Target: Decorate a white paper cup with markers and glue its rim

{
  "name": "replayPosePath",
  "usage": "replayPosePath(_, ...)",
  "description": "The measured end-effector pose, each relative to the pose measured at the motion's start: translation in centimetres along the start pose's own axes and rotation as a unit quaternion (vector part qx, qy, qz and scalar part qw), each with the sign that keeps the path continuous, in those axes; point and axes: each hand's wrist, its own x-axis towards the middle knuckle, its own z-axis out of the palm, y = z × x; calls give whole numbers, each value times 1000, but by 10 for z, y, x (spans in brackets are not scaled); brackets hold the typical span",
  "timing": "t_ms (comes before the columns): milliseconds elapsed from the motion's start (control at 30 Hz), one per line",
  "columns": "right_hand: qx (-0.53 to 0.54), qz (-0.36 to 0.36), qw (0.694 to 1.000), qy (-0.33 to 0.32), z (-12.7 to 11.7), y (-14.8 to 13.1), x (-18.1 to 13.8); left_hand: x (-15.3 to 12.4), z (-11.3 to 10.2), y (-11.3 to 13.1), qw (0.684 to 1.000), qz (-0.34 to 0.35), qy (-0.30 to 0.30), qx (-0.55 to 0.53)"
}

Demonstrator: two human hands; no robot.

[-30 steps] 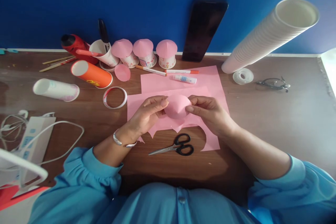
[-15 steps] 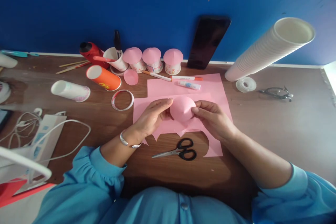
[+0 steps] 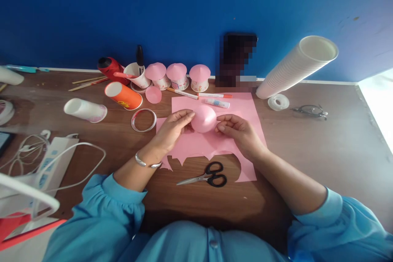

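Head view, watched remotely. Nearest on the brown table (image 3: 190, 206) I see black-handled scissors (image 3: 204, 177), blades pointing left. Just beyond: pink sheets (image 3: 196, 145), near edge cut in curves and points. Over these, mid-scene, the pink paper cone (image 3: 204, 118) sits between both hands, tip up. Left hand (image 3: 175, 127) grasps it at the left rim. Right hand (image 3: 241, 133) has thumb and fingers bunched at the right rim; I cannot tell if they grip it. Left of the sheets lies a white ring (image 3: 134, 123). Farther, a glue stick (image 3: 217, 103) rests on pink paper. Far, left of centre: three cone-topped cups (image 3: 180, 84) in a row. Far right: tall cup stack (image 3: 299, 65), tape roll (image 3: 272, 104) beside its base.
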Motion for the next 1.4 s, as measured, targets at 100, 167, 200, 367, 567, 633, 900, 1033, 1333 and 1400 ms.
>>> replayPosePath(100,-35,-20,999,11,-2,0,1,12,-14,12,998,39,43,10)
replayPosePath(167,-49,-22,998,11,-2,-1,0,23,-27,20,995,57,56,64)
replayPosePath(200,-52,-22,998,8,-2,-2,0,30,-33,23,989,70,63,114)
replayPosePath(367,-76,-20,997,-16,-1,-1,-3,59,-62,27,955,100,103,261)
replayPosePath(567,-130,-39,990,-38,0,-1,-6,72,-81,28,903,111,131,395)
replayPosePath(633,-147,-43,987,-40,0,-2,-7,71,-83,32,879,122,142,438)
replayPosePath(900,-177,-49,982,-41,1,1,-7,43,-68,50,790,151,153,574)
replayPosePath(1033,-194,-59,979,-39,2,3,-7,28,-59,54,758,153,137,619)
replayPosePath(1333,-244,-110,963,-33,2,2,-8,-11,-22,39,679,239,84,689)
replayPosePath(1400,-260,-128,957,-22,3,0,-9,-21,-10,24,698,277,27,660)
